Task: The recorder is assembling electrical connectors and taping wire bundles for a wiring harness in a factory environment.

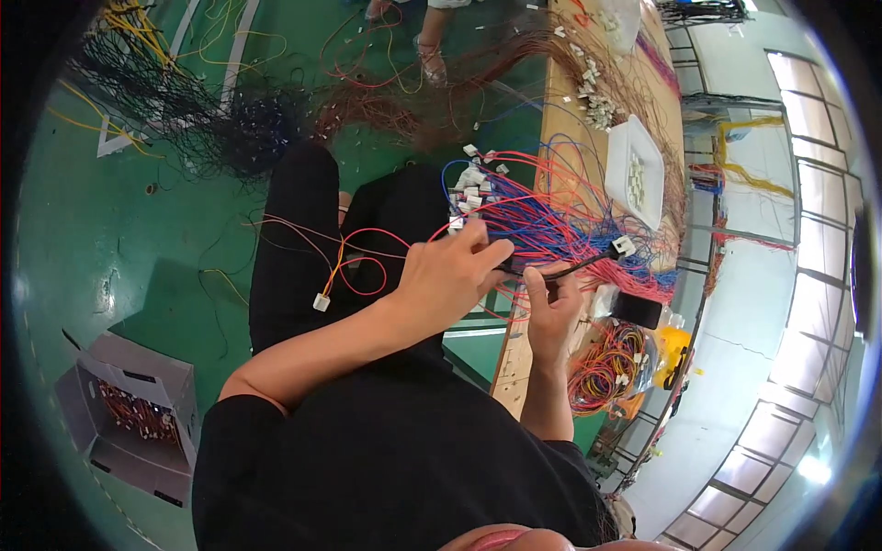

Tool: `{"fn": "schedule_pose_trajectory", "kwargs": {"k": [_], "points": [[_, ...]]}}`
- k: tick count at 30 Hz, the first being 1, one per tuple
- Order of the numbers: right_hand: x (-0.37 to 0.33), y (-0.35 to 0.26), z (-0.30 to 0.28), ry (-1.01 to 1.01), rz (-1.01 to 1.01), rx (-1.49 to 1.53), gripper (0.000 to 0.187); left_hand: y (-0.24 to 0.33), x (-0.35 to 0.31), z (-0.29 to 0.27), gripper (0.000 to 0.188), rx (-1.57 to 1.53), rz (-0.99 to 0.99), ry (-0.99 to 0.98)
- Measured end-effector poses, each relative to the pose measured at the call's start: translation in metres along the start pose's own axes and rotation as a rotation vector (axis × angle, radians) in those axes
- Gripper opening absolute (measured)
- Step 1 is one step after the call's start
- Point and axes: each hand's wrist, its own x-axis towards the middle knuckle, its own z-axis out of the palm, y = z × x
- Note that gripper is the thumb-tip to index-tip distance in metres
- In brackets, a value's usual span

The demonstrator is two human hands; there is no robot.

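My left hand (pixel 455 268) is closed in a pinch in front of my lap, its fingertips on thin wires. Red and orange wires (pixel 367 234) trail from it to the left, ending in a white connector (pixel 321 302) over my thigh. Beside it, my right hand (pixel 556 317) has its thumb and fingers closed round a black cable (pixel 577 267). This cable runs on to a white plug (pixel 623 246) on the table. What lies between the two hands is partly hidden. Just beyond them spreads a bundle of red and blue wires (pixel 551 225) with white connectors (pixel 473 188) at its end.
The wooden table (pixel 565 138) bears a white tray (pixel 634 174) of small pale parts, a black box (pixel 640 310) and coiled wires (pixel 602 372). Dark and brown wires (pixel 386 115) litter the green floor. A grey carton (pixel 138 413) stands at left; another person's hand (pixel 430 60) shows at the top.
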Motion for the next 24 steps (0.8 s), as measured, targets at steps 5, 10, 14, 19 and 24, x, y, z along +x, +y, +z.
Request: {"fn": "schedule_pose_trajectory", "kwargs": {"k": [5,10,14,19,24], "points": [[0.006,-0.009,-0.001,-0.090,0.077,0.085,0.010,-0.019,0.012,0.015,0.028,-0.067,0.326,0.194],[0.008,0.011,0.021,-0.294,-0.072,0.207,0.041,-0.021,0.013,0.024,0.018,-0.214,0.222,0.086],[0.008,0.018,0.018,-0.555,0.275,0.190,0.038,-0.020,0.012,0.028,0.011,-0.367,0.130,0.054],[0.019,0.023,0.007,-0.358,-0.125,-0.074,0.030,-0.018,0.010,0.033,0.014,-0.487,-0.171,0.020],[0.024,0.015,-0.009,-0.386,-0.136,-0.233,0.027,-0.009,0.021,0.046,0.017,-0.609,-0.331,0.080]]}}
